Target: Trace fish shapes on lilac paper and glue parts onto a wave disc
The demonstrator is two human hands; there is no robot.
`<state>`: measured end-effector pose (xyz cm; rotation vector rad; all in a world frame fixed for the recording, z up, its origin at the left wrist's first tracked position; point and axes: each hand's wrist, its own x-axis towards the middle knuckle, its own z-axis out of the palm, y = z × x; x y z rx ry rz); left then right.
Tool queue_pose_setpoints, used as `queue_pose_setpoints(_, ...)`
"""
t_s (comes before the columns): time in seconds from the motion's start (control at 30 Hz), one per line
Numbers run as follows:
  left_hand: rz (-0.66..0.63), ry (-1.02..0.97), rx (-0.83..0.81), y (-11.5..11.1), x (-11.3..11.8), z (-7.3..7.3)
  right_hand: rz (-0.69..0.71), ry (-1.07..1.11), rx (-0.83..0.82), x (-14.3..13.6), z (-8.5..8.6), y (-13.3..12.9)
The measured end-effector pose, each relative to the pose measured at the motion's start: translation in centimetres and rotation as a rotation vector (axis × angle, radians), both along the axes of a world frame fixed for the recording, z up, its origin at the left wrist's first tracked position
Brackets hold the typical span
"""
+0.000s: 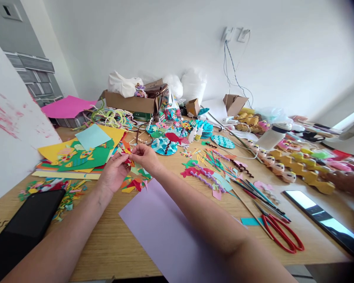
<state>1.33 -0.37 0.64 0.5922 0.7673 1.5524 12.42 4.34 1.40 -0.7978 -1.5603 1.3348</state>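
Note:
Both hands meet over the craft table, left of its middle. Pinched between the fingers of my left hand [115, 173] is a small red and yellow paper piece [126, 151], partly hidden by the fingertips. The fingertips of my right hand [146, 158] close on the same piece from the right side. Below the hands lie coloured paper scraps [135, 184]. A lilac paper sheet [162, 232] spreads under my right forearm. Just left of the hands, paper fish cut-outs [80, 160] rest on a green sheet atop a stack of coloured paper.
Red-handled scissors [283, 232], paintbrushes [261, 196] and a phone [327, 220] lie at the right. A black phone [32, 216] sits at the left front. Glue bottles [195, 133] stand behind the hands, near blue paper discs [164, 146]. A cardboard box [129, 104] is against the wall.

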Motion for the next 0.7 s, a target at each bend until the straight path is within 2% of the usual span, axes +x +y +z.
queue_pose_setpoints(0.1,-0.014,0.008,-0.016,0.1,-0.3,0.0,0.049,0.004,0.055,0.1,0.0,-0.1)
queue_pose_setpoints(0.23,-0.009,0.054,-0.007,0.1,-0.6,0.4,0.124,0.046,0.014,0.5,0.3,-0.3)
queue_pose_setpoints(0.37,0.123,0.114,0.104,0.1,-1.2,1.5,0.098,0.042,-0.029,1.2,-0.1,-0.1)
queue_pose_setpoints(0.47,0.238,0.139,0.181,0.3,-1.8,2.0,0.098,-0.314,0.057,1.1,-0.4,-0.4)
queue_pose_setpoints(0.6,0.301,0.175,0.206,0.4,-1.9,2.0,0.354,-0.88,0.386,-0.6,-0.3,-1.9)
queue_pose_setpoints(0.7,0.322,0.197,0.199,0.4,-1.8,1.8,0.39,-1.127,0.558,-2.0,-0.1,-2.7)
